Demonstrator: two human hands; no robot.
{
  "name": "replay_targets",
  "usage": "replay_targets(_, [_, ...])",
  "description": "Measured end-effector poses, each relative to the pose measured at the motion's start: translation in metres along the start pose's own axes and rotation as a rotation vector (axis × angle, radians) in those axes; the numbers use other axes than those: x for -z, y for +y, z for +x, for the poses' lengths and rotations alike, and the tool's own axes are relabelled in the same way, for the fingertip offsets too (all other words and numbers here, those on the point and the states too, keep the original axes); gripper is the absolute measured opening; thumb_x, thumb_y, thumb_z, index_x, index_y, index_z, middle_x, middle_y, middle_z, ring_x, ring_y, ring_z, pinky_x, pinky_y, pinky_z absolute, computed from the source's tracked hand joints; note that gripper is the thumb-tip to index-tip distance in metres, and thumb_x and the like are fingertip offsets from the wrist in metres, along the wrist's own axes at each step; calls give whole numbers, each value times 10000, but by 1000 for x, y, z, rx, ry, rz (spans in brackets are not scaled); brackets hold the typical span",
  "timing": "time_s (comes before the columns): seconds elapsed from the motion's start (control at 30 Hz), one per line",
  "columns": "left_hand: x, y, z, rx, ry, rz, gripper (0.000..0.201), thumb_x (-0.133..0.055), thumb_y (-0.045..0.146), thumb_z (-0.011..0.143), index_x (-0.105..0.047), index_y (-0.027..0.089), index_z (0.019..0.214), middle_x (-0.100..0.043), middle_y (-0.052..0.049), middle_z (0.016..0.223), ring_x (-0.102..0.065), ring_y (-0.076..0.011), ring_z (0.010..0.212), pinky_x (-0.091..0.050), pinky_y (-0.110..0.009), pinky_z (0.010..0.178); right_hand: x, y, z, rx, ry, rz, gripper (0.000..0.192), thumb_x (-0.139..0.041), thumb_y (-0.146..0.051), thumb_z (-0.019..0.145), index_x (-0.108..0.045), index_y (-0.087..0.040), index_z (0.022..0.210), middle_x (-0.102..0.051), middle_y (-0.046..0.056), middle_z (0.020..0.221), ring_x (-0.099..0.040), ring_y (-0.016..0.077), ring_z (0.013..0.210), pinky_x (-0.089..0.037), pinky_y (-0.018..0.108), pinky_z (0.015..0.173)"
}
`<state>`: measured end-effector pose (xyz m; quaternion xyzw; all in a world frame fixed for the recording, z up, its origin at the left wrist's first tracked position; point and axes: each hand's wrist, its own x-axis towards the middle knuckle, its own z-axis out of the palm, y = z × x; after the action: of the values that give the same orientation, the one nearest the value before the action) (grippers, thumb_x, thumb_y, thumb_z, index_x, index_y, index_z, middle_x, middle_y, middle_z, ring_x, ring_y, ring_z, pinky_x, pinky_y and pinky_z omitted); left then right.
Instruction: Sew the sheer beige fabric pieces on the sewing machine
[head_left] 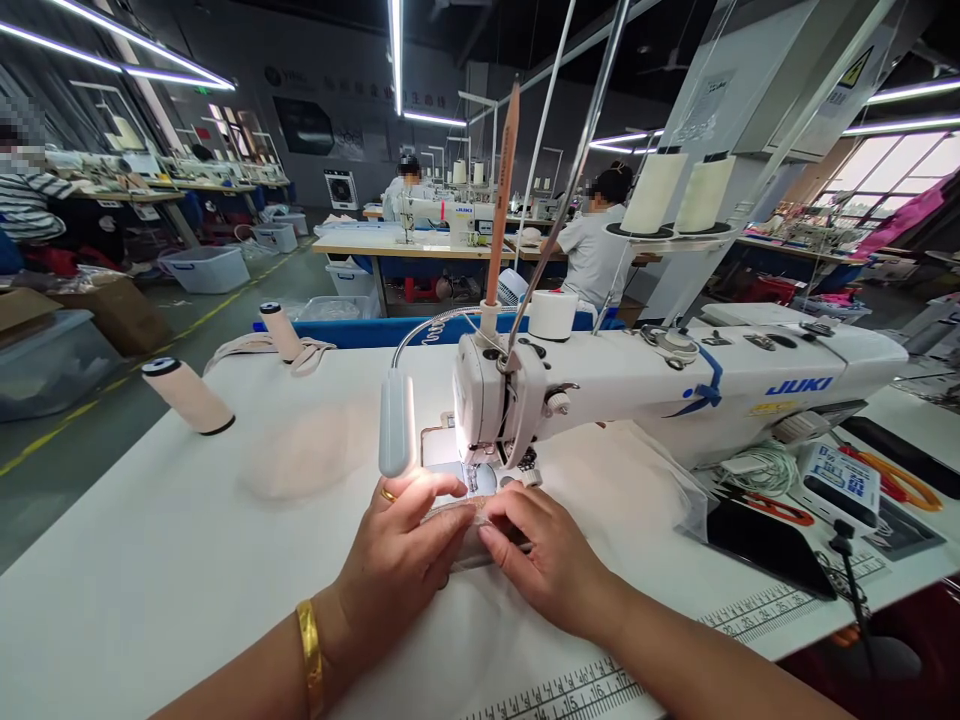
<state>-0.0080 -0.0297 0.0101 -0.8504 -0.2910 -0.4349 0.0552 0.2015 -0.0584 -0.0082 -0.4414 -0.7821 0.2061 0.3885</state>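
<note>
2 hands pinch a small pale fabric piece (pixel 471 530) just in front of the needle of the sewing machine (pixel 600 390). Left hand (pixel 401 560), at 9 o'clock of the piece, has its fingers closed on the edge; right hand (pixel 551 560), at 3 o'clock, likewise. No seam shows, so stitching seems barely begun. Its long axis runs 9 to 3 o'clock, across the table (pixel 187 560).

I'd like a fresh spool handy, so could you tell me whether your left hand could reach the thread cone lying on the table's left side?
Probably yes: the left hand rests on the fabric, and bare table lies between it and the thread cone.
</note>
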Motion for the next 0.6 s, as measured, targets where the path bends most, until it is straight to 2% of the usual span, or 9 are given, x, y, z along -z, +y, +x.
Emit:
replay_targets(0.03, [0, 0, 0, 11, -5, -8, 215, -596, 83, 955, -748, 234, 941, -724, -56, 1032, -625, -198, 909, -505, -332, 848, 0, 0, -1, -20, 8, 19, 56, -579, -218, 979, -590, -242, 1028, -651, 24, 939, -612, 192, 824, -521, 319, 732])
replay_targets(0.13, [-2, 1, 1, 41, -33, -27, 229, -563, 110, 973, -751, 240, 954, -715, -47, 999, -633, -186, 871, -505, -326, 805, -1, 0, -1, 12, 31, 28, 239, -619, -180, 941, -586, -258, 1164, -677, 39, 1067, -635, 205, 903, -549, 336, 787])
replay_targets(0.23, [-3, 3, 1, 67, -38, -58, 228, -561, 119, 973, -746, 252, 976, -709, -39, 989, -632, -189, 899, -515, -326, 802, -1, 1, 2, 99, 70, 20, 198, -595, -148, 967, -597, -267, 1126, -702, 24, 1050, -634, 205, 950, -544, 340, 831])
replay_targets(0.33, [5, 13, 2, 131, -72, -138, 167, -596, 157, 974, -727, 254, 937, -700, -40, 1012, -623, -207, 963, -524, -340, 835, 10, -8, -1, 153, 77, 59, 120, -571, -148, 1008, -593, -262, 1039, -702, 13, 1009, -627, 197, 957, -533, 337, 845])
replay_targets(0.43, [22, 35, 5, 257, -227, -306, 162, -579, 193, 998, -693, 270, 912, -697, -22, 1024, -625, -203, 985, -530, -352, 881, 38, -33, -13, 165, -39, 109, 92, -577, -180, 1037, -581, -271, 1025, -686, 5, 1013, -630, 185, 967, -532, 332, 874])
replay_targets(0.5, [34, 51, 7, 343, -335, -480, 143, -584, 231, 1004, -666, 276, 896, -699, -4, 981, -635, -187, 950, -552, -327, 861, 62, -55, -22, 58, -171, 153, 94, -587, -202, 1052, -586, -295, 1061, -683, -13, 1014, -648, 160, 963, -542, 293, 874])
replay_targets(0.6, [42, 68, 9, 442, -396, -722, 155, -602, 333, 1000, -644, 275, 863, -697, 14, 905, -653, -164, 864, -583, -274, 762, 85, -75, -28, -82, -362, 206, 125, -666, -215, 1012, -608, -311, 1068, -700, -28, 1072, -665, 157, 1006, -549, 271, 888])
